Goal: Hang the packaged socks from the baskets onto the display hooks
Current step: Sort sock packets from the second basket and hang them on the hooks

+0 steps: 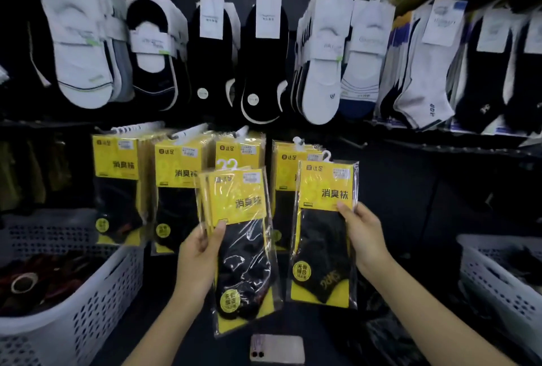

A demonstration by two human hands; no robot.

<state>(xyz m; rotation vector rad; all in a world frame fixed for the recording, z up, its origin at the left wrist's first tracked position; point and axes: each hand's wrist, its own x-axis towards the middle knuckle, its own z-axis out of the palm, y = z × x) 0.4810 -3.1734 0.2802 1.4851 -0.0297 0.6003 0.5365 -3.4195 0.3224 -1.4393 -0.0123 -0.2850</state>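
My left hand grips a small stack of yellow-and-black sock packs by its left edge, white hanger hooks showing at the top. My right hand holds a single sock pack by its right edge, upright, its white hook close to the packs hanging behind it. Four bunches of the same yellow packs hang on the lower display hooks right behind my hands. A white basket stands at the left, another white basket at the right.
An upper row of white, black and grey socks hangs on hooks above. A phone lies face down on the floor between my forearms. To the right of the yellow packs the lower rail holds bare hooks against a dark panel.
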